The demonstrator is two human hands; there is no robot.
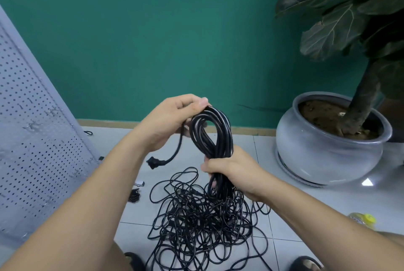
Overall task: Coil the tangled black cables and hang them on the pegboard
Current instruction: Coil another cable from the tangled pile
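- You hold the looped black cable bundle [211, 137] above the tangled black cable pile [203, 222] on the pale tiled floor [251, 141].
- The grey perforated metal pegboard [32, 139] stands to your left.
- The round grey ceramic plant pot [323, 154] sits to your right.

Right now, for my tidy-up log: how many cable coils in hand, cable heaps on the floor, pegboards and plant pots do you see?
Cable coil in hand: 1
Cable heap on the floor: 1
Pegboard: 1
Plant pot: 1
Total: 4

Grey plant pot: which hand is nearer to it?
Right. The right hand grips the coil left of the pot; the left hand holds the coil's top, farther left.
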